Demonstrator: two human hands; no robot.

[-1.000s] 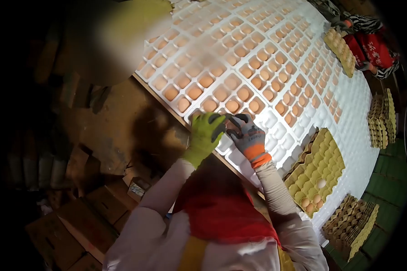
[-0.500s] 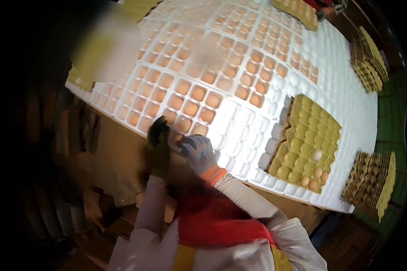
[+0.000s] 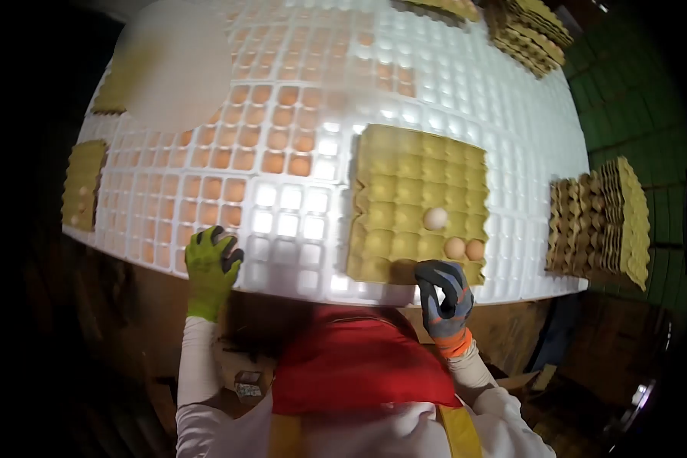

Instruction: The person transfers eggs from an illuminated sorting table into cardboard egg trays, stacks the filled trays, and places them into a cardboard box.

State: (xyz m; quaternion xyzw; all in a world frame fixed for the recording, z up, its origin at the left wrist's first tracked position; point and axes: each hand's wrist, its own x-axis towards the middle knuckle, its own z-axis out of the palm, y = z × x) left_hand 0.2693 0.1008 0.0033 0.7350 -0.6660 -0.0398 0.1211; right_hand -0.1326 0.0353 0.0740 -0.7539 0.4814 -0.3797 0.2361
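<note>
My left hand (image 3: 212,267), in a green glove with dark fingertips, reaches over the near left of the white cell tray (image 3: 286,252). Its fingers are curled down beside several brown eggs (image 3: 211,188); what lies under them is hidden. My right hand (image 3: 444,301), in a grey glove with an orange cuff, is bent over the front edge of the yellow egg tray (image 3: 393,206). Those fingers curl with a gap to the thumb, and their tips are hidden. Just beyond them sit two brown eggs (image 3: 455,248) and a paler egg (image 3: 435,218) in the yellow tray.
Stacks of egg trays (image 3: 599,221) stand at the right edge and at the far right (image 3: 527,34). At the left lies another tray (image 3: 84,187) with a few eggs. A pale blur (image 3: 175,69) covers the upper left. The table's front edge runs before my red apron (image 3: 359,359).
My hands have moved apart: the right from the white tray to the yellow tray, the left sideways. The view has turned. Two eggs in the yellow tray's front row no longer show.
</note>
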